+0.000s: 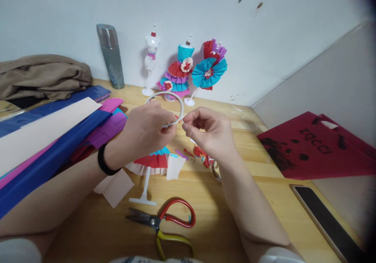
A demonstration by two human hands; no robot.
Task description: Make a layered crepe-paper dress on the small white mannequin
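Observation:
My left hand (147,127) is closed around the lower left side of a narrow roll of tape (182,105), held up above the table. My right hand (213,131) pinches thumb and forefinger at the roll's right edge, where a small whitish bit of tape shows. Below my hands, a small mannequin stand (145,184) lies with a red pleated paper skirt (152,161) on it; my left hand hides its upper part. Nearer to me, scissors (154,220) with one red and one yellow handle lie with blades slightly apart.
Three small mannequins stand by the wall: a mostly bare one (150,61), one in a layered paper dress (178,73) and one with a blue paper fan (209,73). Coloured paper (49,133), a bottle (111,57), a red bag (317,149) and a phone (326,224) surround the workspace.

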